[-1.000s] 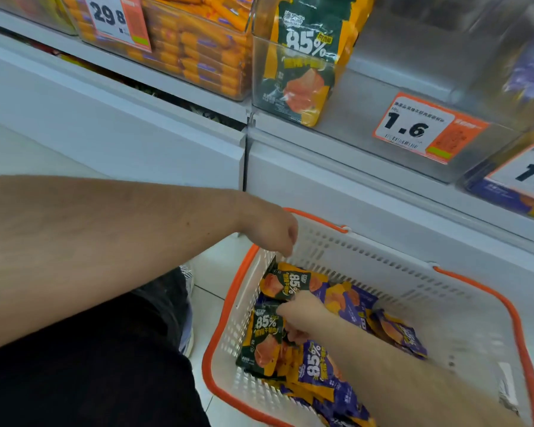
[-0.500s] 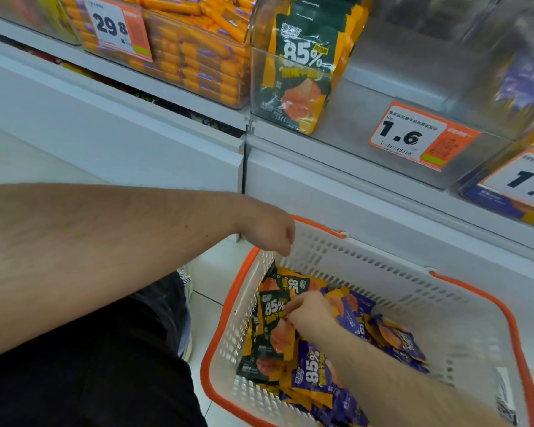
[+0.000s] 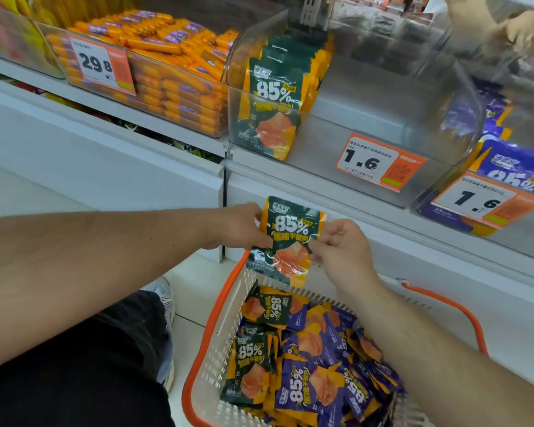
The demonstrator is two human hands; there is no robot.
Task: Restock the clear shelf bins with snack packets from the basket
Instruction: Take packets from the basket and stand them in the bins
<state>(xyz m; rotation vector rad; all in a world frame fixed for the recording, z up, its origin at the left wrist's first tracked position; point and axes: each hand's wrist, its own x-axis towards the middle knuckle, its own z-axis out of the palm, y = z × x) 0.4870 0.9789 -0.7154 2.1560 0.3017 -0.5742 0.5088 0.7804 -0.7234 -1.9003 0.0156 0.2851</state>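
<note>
Hands both pinch one green packet just above basket: left hand fingers clamped on its left edge, right hand on its right. Clear bin above basket holds approx 5 green pkts, mostly bare. Basket: 3 green showing, purple too many to count; restock looks early, lots left.

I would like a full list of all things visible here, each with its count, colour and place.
Held packet: one, dark green and orange, above the basket.
Basket: one, white with orange rim, on the floor.
Basket packets: many, green or purple.
Middle bin: clear, one row of green packets at its left.
Sausage bin: clear, full of orange sticks.
Purple packets: several, right bin.
Price tags: three, orange and white.
Left hand, right hand: both pinching the held packet.
</note>
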